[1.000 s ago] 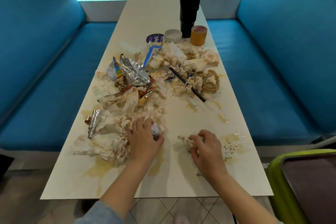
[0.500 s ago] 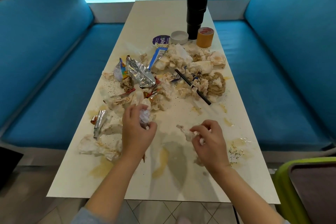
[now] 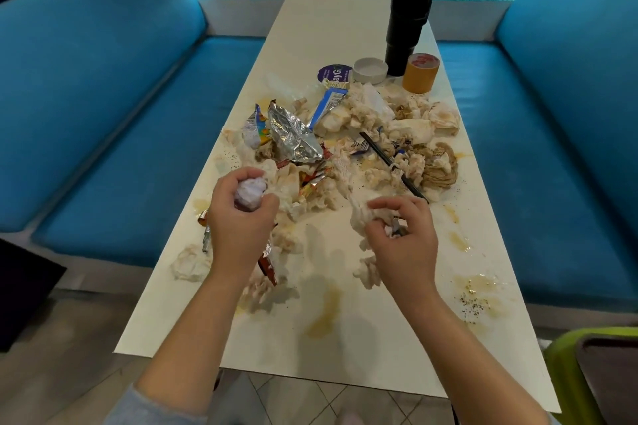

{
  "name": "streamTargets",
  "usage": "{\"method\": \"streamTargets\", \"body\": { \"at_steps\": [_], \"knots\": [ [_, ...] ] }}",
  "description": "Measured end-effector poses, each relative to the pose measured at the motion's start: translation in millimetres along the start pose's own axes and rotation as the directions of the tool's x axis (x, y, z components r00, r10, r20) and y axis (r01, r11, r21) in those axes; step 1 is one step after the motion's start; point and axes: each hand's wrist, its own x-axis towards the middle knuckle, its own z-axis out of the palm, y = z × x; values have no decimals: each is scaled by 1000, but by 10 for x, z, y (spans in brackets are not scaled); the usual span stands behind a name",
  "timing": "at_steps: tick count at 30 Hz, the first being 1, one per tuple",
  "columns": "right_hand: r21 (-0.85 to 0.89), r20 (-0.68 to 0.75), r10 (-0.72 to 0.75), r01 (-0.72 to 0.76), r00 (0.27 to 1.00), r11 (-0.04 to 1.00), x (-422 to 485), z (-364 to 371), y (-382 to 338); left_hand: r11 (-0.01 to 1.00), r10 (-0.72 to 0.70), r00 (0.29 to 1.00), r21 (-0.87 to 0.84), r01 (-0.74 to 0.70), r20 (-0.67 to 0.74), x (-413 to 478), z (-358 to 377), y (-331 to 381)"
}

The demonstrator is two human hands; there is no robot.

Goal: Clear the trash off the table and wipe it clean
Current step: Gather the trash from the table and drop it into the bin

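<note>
Left hand (image 3: 241, 221) grips crumpled wad (image 3: 251, 190), right hand (image 3: 405, 245) pinches soiled tissue (image 3: 359, 217), litter heap (image 3: 345, 121) before black tumbler (image 3: 407, 17), blue sofas (image 3: 103, 79) flank desk (image 3: 345, 338).

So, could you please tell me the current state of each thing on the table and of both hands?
Left hand: grips a white wad.
Right hand: grips a crumpled tissue.
Tumbler: upright, lid on.
Tape roll: flat, hole up.
Foil wrapper: torn open.
Table: stained, littered.
</note>
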Motion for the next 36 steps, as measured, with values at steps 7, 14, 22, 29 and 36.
{"method": "streamTargets", "body": {
  "at_steps": [7,14,22,29,36],
  "knots": [
    [198,164,137,-168,977,966,-160,502,-324,991,-84,992,-116,73,-97,110,-462,97],
    [211,349,178,-262,920,942,-625,1316,-510,980,-105,974,-184,68,-201,180,-1334,0],
    [164,567,266,-423,780,891,-1511,2424,-602,979,-169,945,-155,129,-279,273,-2559,-591],
    [75,629,198,-312,752,947,-2378,3345,-389,953,-301,910,-129,275,-286,289,-3331,-1392],
    [-110,567,364,-369,739,923,-2702,3987,429,854,-519,823,-171,491,-230,282,-3518,-2480]
  ]
}}
